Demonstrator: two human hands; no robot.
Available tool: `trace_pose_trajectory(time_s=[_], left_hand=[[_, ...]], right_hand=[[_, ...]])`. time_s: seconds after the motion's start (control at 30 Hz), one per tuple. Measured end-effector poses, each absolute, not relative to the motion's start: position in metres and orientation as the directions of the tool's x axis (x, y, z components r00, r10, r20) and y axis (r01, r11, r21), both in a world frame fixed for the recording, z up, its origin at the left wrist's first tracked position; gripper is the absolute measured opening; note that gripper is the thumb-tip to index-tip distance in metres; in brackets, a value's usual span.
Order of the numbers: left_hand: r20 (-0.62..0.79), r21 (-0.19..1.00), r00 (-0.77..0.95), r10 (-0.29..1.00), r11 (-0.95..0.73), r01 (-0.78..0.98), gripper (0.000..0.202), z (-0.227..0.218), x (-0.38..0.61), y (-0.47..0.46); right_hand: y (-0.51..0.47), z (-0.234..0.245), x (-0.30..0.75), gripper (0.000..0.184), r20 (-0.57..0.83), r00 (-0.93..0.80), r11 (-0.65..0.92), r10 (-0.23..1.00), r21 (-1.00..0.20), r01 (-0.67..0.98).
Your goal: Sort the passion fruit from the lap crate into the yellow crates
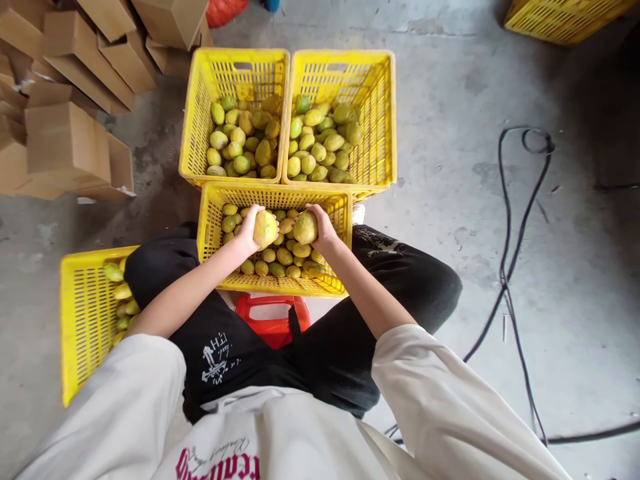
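Note:
My left hand is closed around a yellow mango, which hides part of the fingers. Opposite it, my right hand grips a greener yellow mango. A small gap separates the two fruits. Both are held above the near yellow crate, which stands between my knees. Several smaller yellow-green mangoes lie in that crate below my hands.
Behind stand two more yellow crates, a left one and a right one, both with mangoes. Another crate is beside my left leg. Cardboard boxes pile up at left. A red stool and black cable show.

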State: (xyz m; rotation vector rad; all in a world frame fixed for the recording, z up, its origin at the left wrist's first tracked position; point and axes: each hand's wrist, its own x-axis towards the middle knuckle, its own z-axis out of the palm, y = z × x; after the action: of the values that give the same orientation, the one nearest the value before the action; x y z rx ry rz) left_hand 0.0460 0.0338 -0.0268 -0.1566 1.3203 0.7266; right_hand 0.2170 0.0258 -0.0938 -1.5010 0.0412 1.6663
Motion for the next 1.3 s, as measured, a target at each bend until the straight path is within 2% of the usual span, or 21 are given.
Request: trace_pose_trajectory(time_s=[0.17,0.37,0.53,0.8,0.97,1.2,1.3], left_hand=[[-0.92,0.293,0.061,0.387,0.784,-0.547,0.034,-0.024,0.045,0.034],[-0.916,0.307,0.048,0.399,0.772,-0.557,0.036,-0.022,0.046,0.035],[-0.919,0.31,0.045,0.392,0.787,-0.534,0.039,-0.02,0.046,0.034],[-0.92,0.273,0.089,0.381,0.787,-0.553,0.034,-0.018,0.047,0.033],[-0.919,0.265,0.099,0.381,0.784,-0.561,0.026,-0.022,0.045,0.034],[-0.918,0.296,0.066,0.392,0.786,-0.543,0.042,-0.023,0.048,0.033],[-0.917,0.297,0.058,0.394,0.774,-0.559,0.043,-0.023,0.05,0.032]], right_hand=[[0.028,-0.091,0.221,0.031,-0.818,0.121,-0.596,0.562,-0.502,-0.627],[0.029,-0.1,0.223,0.022,-0.832,0.241,-0.549,0.5,-0.52,-0.654],[0.033,-0.1,0.223,0.039,-0.779,0.327,-0.481,0.536,-0.6,-0.639],[0.041,-0.106,0.223,0.034,-0.743,0.431,-0.427,0.512,-0.655,-0.624],[0.044,-0.113,0.225,0.038,-0.71,0.473,-0.426,0.522,-0.697,-0.576],[0.046,-0.108,0.224,0.023,-0.777,0.461,-0.371,0.429,-0.617,-0.694],[0.044,-0.108,0.223,0.025,-0.796,0.444,-0.384,0.411,-0.593,-0.708]])
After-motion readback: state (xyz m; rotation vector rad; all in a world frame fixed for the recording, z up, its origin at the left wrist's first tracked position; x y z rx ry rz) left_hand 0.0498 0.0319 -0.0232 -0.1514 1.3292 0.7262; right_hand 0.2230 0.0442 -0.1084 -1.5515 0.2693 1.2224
